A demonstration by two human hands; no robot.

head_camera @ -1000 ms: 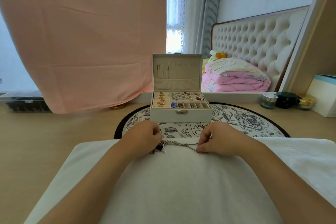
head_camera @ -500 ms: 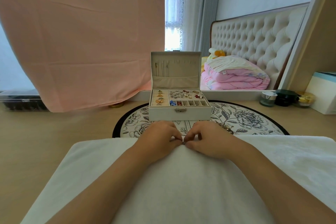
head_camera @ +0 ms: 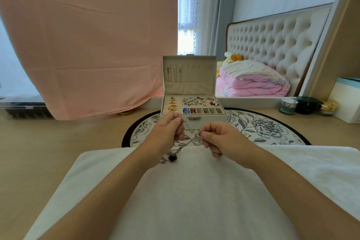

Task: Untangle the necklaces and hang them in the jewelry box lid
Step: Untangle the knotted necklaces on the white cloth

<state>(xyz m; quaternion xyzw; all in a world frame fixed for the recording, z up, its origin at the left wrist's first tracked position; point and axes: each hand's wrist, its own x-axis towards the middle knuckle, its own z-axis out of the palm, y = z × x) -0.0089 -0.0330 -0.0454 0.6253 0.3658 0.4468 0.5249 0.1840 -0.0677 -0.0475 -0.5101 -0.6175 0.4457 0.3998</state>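
A tangle of silver chain necklaces (head_camera: 178, 147) with a dark heart pendant (head_camera: 172, 158) hangs between my hands above the white towel (head_camera: 194, 191). My left hand (head_camera: 170, 129) pinches a chain end near the clasp, raised in front of the jewelry box. My right hand (head_camera: 218, 137) pinches another part of the chain, lower and to the right. The cream jewelry box (head_camera: 206, 119) stands open behind them. Its upright lid (head_camera: 190, 76) holds a few thin necklaces on hooks at the left. The pendant and some chain rest on the towel.
The box sits on a round floral mat (head_camera: 259, 128) on a wooden tabletop (head_camera: 48, 152). Small jars (head_camera: 288, 105) and a white box (head_camera: 344, 99) stand at the right. A pink cloth (head_camera: 87, 41) hangs at the left over a mirror.
Both hands have lifted off the towel and drawn apart, raising the chains; the left hand went up toward the box front, and the pendant now dangles onto the towel.
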